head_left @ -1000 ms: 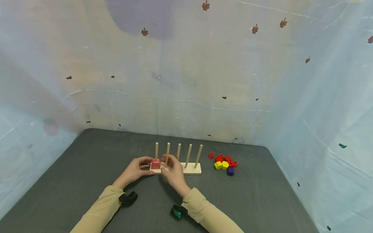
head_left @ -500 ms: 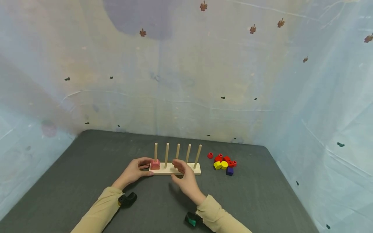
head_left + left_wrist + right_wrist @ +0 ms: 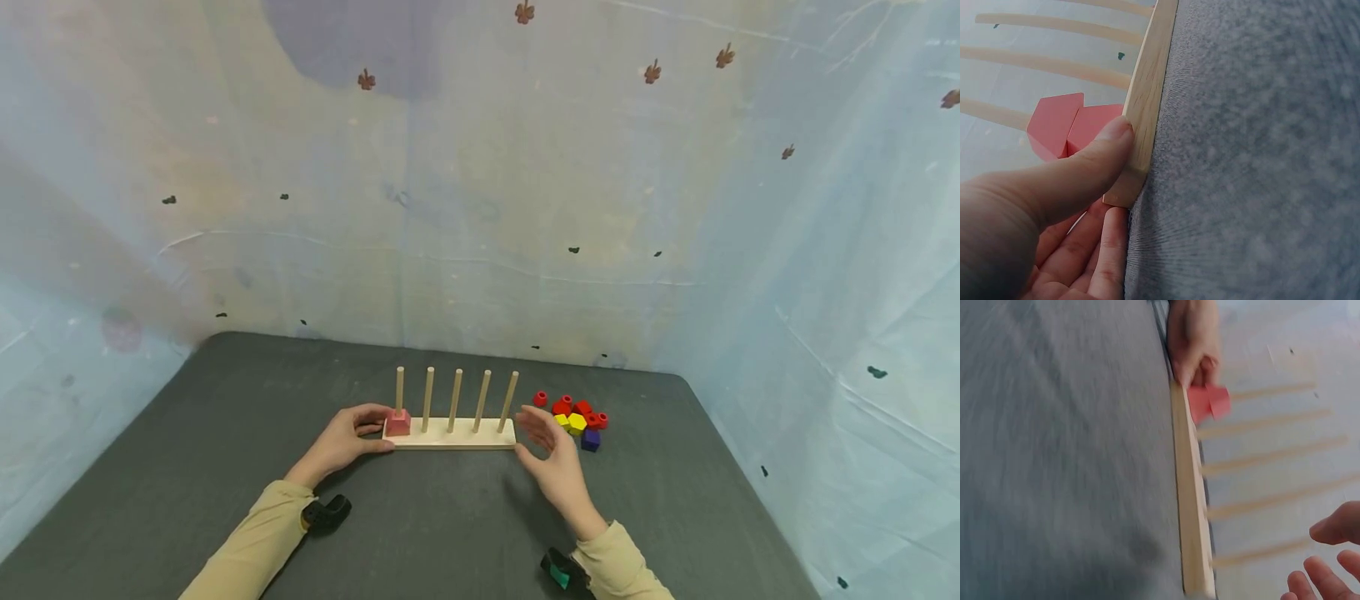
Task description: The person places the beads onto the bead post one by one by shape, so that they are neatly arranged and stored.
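My left hand (image 3: 342, 439) grips the left end of a wooden peg board (image 3: 459, 442), thumb on its front edge and fingers round the end. Several upright pegs stand in a row on the board. Two pinkish-red blocks (image 3: 1094, 125) are stacked on the leftmost peg, close to the left thumb. My right hand (image 3: 556, 462) hovers by the board's right end with nothing in it, thumb and fingers spread apart. Beyond that hand lies a cluster of small blocks: red ones (image 3: 582, 407), yellow ones (image 3: 576, 423) partly covered by the fingers, and a dark blue one (image 3: 590, 440).
A dark grey cloth-topped table (image 3: 442, 525) carries everything. Pale printed sheeting (image 3: 450, 208) hangs behind it and along both sides. One red block (image 3: 541, 398) lies slightly left of the cluster.
My right hand has moved right, from beside the second peg past the board's right end. The left hand keeps its grip, and the stacked blocks stay put.
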Tool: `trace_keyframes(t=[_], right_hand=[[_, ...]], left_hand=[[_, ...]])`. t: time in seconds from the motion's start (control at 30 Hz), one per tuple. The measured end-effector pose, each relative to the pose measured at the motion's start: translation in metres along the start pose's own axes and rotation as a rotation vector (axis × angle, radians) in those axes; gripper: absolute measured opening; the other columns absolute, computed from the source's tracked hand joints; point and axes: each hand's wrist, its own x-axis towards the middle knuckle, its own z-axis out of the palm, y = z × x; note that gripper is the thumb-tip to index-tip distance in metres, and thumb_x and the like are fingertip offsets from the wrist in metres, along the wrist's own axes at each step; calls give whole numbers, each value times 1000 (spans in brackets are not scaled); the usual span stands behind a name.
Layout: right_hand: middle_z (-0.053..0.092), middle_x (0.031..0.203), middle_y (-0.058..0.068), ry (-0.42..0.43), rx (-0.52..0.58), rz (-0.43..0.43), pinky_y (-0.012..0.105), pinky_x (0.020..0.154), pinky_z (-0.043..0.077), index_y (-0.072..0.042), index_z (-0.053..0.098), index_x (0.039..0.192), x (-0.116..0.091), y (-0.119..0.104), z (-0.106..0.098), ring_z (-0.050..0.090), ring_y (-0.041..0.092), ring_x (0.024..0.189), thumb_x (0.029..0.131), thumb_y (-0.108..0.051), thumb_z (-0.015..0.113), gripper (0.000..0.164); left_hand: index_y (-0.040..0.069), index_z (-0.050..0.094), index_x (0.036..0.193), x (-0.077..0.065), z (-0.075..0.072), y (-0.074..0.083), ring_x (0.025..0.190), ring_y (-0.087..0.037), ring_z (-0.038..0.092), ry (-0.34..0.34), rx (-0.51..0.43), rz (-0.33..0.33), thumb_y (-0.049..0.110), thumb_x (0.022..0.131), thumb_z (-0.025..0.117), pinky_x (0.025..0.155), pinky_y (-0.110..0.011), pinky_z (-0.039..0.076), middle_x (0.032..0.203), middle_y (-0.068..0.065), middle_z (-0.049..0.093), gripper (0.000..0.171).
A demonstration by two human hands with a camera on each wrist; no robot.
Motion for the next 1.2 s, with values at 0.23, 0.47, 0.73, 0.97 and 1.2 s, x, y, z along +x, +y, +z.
trace_keyframes(t=[0.23, 0.47, 0.73, 0.97, 1.2], right_hand=[[58, 123, 21, 96, -60, 9, 56, 95, 43, -1, 52, 131, 2, 14, -36, 54, 37, 114, 82, 10, 68, 53], [58, 126, 15, 131, -135, -5, 51, 95, 45, -7, 52, 132, 13, 55, -67, 55, 28, 114, 83, 7, 70, 54], [59, 123, 18, 91, -213, -55, 59, 89, 46, -5, 53, 130, 23, 80, -85, 57, 34, 110, 83, 9, 68, 51], [61, 120, 12, -2, -314, -71, 55, 84, 50, -5, 58, 126, 32, 94, -90, 59, 35, 103, 84, 5, 70, 45], [62, 117, 11, -85, -431, -74, 51, 87, 50, -4, 60, 123, 39, 103, -94, 58, 30, 105, 82, 4, 72, 43]], left_hand=[[1, 58, 126, 1, 0, -1, 114, -30, 56, -2, 13, -7, 14, 73, 84, 94, -37, 49, 125, -16, 58, 61], [1, 57, 127, 1, -1, -1, 114, -30, 56, -7, 10, -7, 13, 73, 84, 94, -37, 49, 126, -17, 57, 61], [1, 58, 126, 1, 0, -1, 114, -30, 56, -5, -1, -5, 13, 72, 84, 94, -37, 49, 126, -16, 57, 61], [1, 57, 127, 0, 0, -1, 115, -31, 55, -4, -9, -11, 12, 73, 84, 94, -37, 49, 127, -17, 57, 62], [2, 57, 127, 0, 0, 1, 114, -31, 56, -6, 0, -11, 13, 73, 84, 93, -38, 50, 126, -17, 57, 61]])
